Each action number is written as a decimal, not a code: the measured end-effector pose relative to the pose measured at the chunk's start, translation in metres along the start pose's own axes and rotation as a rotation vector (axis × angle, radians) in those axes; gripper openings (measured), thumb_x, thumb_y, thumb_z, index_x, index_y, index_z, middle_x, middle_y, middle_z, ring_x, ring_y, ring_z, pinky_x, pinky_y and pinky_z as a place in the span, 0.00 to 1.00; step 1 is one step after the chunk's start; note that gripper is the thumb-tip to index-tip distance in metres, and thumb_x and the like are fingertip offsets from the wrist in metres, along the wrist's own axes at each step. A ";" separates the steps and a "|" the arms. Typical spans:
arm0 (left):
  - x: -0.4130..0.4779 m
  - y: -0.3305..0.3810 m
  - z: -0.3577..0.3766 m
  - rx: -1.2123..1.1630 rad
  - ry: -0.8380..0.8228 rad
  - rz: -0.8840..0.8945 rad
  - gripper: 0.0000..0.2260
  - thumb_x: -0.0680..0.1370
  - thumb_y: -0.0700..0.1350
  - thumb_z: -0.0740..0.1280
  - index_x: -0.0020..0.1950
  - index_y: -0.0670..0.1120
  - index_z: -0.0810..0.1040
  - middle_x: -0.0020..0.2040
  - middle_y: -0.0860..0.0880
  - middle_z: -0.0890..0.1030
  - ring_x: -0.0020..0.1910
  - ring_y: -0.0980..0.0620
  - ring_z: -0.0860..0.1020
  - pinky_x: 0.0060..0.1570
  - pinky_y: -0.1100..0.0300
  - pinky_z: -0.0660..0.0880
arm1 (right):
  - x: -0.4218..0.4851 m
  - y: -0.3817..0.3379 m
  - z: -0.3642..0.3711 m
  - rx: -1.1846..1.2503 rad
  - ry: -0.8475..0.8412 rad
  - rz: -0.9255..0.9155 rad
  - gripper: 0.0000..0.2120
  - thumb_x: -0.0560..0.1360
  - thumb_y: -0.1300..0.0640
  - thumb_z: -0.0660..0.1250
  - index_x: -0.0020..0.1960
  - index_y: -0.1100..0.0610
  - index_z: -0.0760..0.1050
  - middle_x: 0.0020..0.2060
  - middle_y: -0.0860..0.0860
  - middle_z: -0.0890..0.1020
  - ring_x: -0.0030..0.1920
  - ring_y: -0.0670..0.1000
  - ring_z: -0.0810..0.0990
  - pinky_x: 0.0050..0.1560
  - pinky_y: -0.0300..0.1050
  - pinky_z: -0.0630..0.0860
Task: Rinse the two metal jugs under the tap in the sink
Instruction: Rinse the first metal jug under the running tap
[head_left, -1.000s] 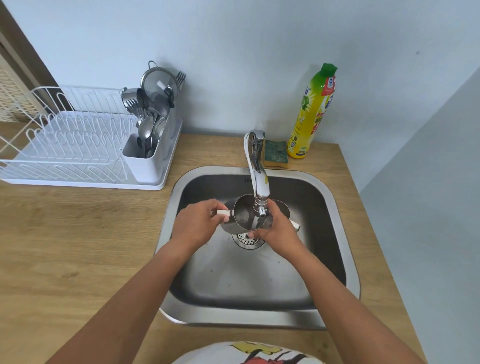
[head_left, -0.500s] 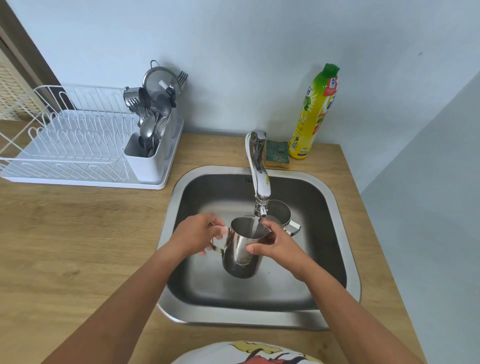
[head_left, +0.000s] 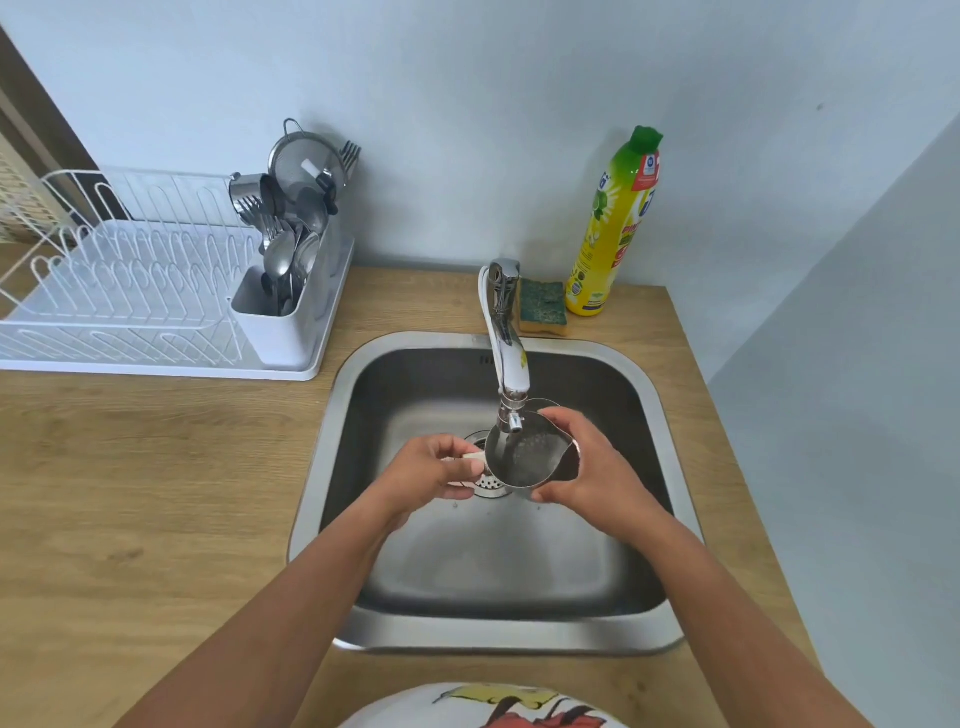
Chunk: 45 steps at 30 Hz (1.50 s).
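Note:
A steel jug (head_left: 522, 460) is upright in the sink (head_left: 323, 467), directly under the spout of the tap (head_left: 508, 353). Water bubbles inside it. My left hand (head_left: 434, 473) pinches its pale handle on the left. My right hand (head_left: 584, 470) wraps the jug's right side and rim. Behind the spout, only a thin arc of the second jug's rim (head_left: 546, 401) shows; my right hand hides the rest. The drain (head_left: 487, 483) lies just below and left of the held jug.
A green-topped sponge (head_left: 542, 307) and a yellow detergent bottle (head_left: 613, 228) stand behind the sink. On the wooden counter (head_left: 156, 493) to the left is a white dish rack (head_left: 130, 296) with a cutlery holder (head_left: 291, 312) full of utensils. A wall closes the right side.
The jug was lower and nearer to me, tilted on its side; both hands have moved it back and to the right, upright under the spout.

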<state>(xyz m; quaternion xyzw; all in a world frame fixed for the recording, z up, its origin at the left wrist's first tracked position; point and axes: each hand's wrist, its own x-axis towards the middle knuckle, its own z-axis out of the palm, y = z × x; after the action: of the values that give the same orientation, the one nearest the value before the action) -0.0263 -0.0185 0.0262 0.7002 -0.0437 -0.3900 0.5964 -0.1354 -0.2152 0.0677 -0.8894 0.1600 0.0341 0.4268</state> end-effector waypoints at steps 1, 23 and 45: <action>0.001 0.002 0.000 0.003 0.022 0.010 0.04 0.75 0.35 0.72 0.48 0.40 0.81 0.46 0.43 0.83 0.46 0.49 0.82 0.44 0.59 0.83 | 0.002 0.000 0.001 0.010 0.004 -0.002 0.40 0.62 0.58 0.81 0.65 0.36 0.65 0.60 0.37 0.74 0.64 0.45 0.72 0.65 0.47 0.71; -0.028 0.037 -0.045 0.880 0.441 0.191 0.06 0.77 0.56 0.67 0.47 0.58 0.81 0.41 0.60 0.82 0.40 0.57 0.80 0.42 0.58 0.74 | 0.043 -0.005 0.049 0.419 -0.239 0.071 0.32 0.65 0.56 0.80 0.64 0.42 0.72 0.56 0.47 0.85 0.57 0.49 0.83 0.66 0.53 0.75; -0.012 0.012 -0.023 0.333 0.183 0.131 0.03 0.75 0.47 0.72 0.47 0.49 0.84 0.40 0.51 0.85 0.37 0.53 0.84 0.39 0.57 0.82 | 0.020 0.006 0.015 0.377 -0.155 0.075 0.35 0.65 0.55 0.80 0.68 0.46 0.69 0.61 0.46 0.80 0.62 0.48 0.78 0.67 0.53 0.74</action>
<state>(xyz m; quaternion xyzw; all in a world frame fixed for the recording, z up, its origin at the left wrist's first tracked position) -0.0162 0.0032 0.0423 0.8174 -0.0986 -0.2725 0.4978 -0.1175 -0.2122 0.0504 -0.7819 0.1634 0.0878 0.5952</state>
